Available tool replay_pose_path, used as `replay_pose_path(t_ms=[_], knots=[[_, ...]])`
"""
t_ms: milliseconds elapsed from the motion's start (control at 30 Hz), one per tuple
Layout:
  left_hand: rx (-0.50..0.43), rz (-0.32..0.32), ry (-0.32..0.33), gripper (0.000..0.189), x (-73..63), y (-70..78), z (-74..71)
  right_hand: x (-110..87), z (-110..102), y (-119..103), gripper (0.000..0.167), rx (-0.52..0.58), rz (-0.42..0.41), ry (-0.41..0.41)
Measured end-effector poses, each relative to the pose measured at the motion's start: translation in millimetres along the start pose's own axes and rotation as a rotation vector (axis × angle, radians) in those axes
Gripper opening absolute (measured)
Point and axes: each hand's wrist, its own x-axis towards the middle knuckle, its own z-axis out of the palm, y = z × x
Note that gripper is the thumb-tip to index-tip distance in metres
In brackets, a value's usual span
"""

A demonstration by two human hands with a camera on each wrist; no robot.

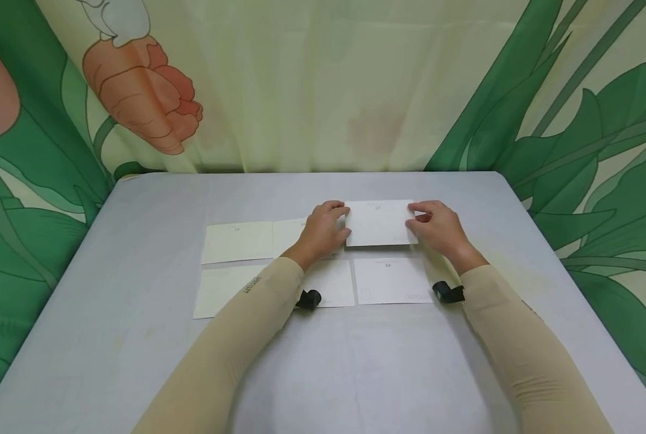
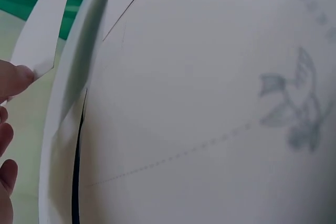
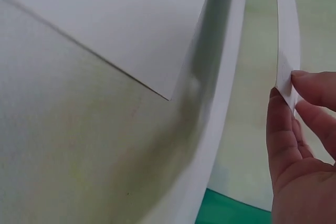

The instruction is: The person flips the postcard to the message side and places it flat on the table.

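A white card (image 1: 379,224) with a small mark near its top is held just above the table, between both hands. My left hand (image 1: 323,230) pinches its left edge; in the left wrist view the thumb (image 2: 18,77) lies at the card's corner. On the opposite edge, my right hand (image 1: 439,228) pinches the card between thumb and fingers, as the right wrist view also shows with the raised card (image 3: 286,40). Below it lies another white card (image 1: 393,281). The left wrist view shows a card (image 2: 184,87) close up, with a faint grey winged drawing and a dotted line.
More pale cards lie flat in two rows: an upper left card (image 1: 238,242), one beside it (image 1: 286,234) partly behind my left hand, a lower left card (image 1: 222,290) and a lower middle card (image 1: 333,283). A white cloth covers the table (image 1: 323,367); a patterned curtain (image 1: 301,90) hangs behind.
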Motion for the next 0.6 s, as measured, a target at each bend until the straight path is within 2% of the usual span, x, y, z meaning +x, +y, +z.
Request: replay_pose_path(t_ms=[200,400,600], knots=[[0.112,-0.036,-0.056,0.047,1.9,-1.1,2.9,3.3,0,3,0.051,-0.032,0.022,-0.090],[0.145,-0.076,-0.116,0.052,2.3,0.4,5.0,10.0,6,9,0.055,-0.069,0.070,-0.153],[0.182,-0.101,-0.150,0.056,4.0,-2.8,9.2,15.2,11,13,0.058,-0.085,0.053,-0.198]])
